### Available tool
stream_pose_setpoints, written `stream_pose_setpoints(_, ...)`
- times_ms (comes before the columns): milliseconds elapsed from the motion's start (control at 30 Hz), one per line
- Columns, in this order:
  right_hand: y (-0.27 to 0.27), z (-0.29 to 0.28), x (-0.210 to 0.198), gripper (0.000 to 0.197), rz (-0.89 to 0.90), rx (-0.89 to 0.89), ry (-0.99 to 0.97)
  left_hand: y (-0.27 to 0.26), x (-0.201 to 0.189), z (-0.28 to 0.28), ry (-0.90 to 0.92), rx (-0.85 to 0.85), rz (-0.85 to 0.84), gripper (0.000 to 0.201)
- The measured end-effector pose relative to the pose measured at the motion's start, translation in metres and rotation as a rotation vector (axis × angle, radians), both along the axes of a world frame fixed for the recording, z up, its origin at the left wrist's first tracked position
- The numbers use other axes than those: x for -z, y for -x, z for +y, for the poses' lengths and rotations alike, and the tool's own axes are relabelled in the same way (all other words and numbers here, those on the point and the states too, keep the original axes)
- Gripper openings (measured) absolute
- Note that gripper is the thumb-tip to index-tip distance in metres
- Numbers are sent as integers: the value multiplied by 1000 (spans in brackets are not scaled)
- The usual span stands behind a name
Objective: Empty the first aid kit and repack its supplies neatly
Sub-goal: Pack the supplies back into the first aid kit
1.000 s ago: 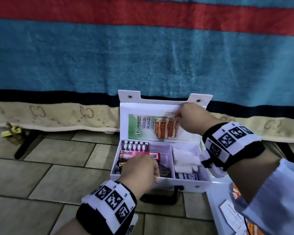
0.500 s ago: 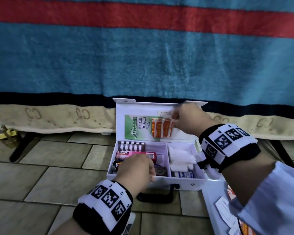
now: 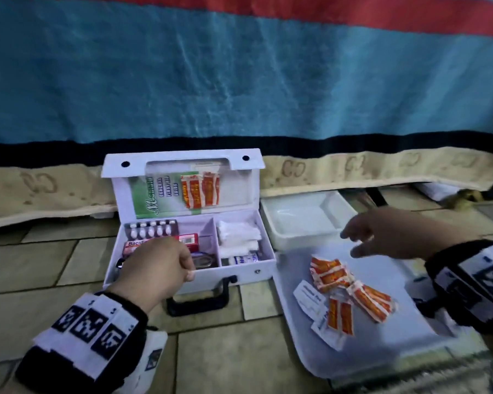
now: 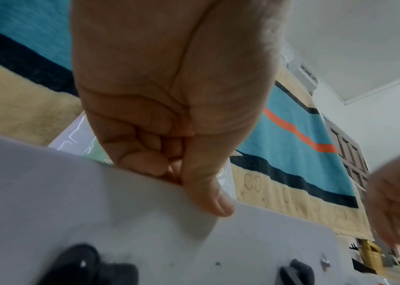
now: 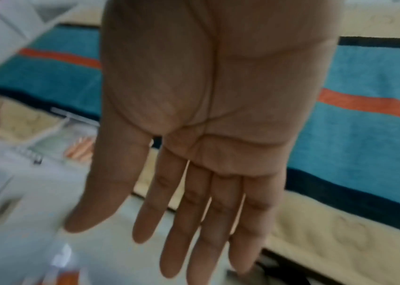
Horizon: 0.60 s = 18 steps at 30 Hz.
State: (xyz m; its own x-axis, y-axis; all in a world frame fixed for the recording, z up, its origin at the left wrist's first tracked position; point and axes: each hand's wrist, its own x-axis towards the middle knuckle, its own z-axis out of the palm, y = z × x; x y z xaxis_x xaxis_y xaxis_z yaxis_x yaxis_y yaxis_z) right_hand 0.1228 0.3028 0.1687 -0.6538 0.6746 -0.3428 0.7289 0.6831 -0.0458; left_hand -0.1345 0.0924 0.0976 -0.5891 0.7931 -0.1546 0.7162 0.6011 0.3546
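The white first aid kit stands open on the tiled floor, lid up. In the lid sit a green leaflet and orange plaster packets. Inside lie a blister pack, a pink box, white gauze and a small roll. My left hand grips the kit's front wall, fingers curled inside, thumb outside. My right hand hovers open and empty, fingers straight, above a flat white tray bearing more orange packets.
A deeper white tray stands behind the flat one, right of the kit. A blue, red and beige striped blanket hangs behind everything. The kit's black handle lies on the floor in front. Bare tiles spread to the left.
My right hand has left the kit's lid and swung right, now open above the flat tray. The view has panned right. My left hand keeps its grip on the front wall.
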Motion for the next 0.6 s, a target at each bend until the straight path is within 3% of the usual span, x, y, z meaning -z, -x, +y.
stream_pose_setpoints(100,-33,3,32,47,-187,51,74,2,-4,1,20,19,-26,28)
stream_pose_setpoints(267,-36,0,73,47,20,204,63,2,-8,1,16,31,-62,24)
stream_pose_setpoints(433,-12,-2,81,50,-9,144,-38,2,-7,1,20,9,-65,23)
stream_pose_setpoints(600,3,-3,86,32,-120,42,-79,2,-6,1,18,1,-68,24)
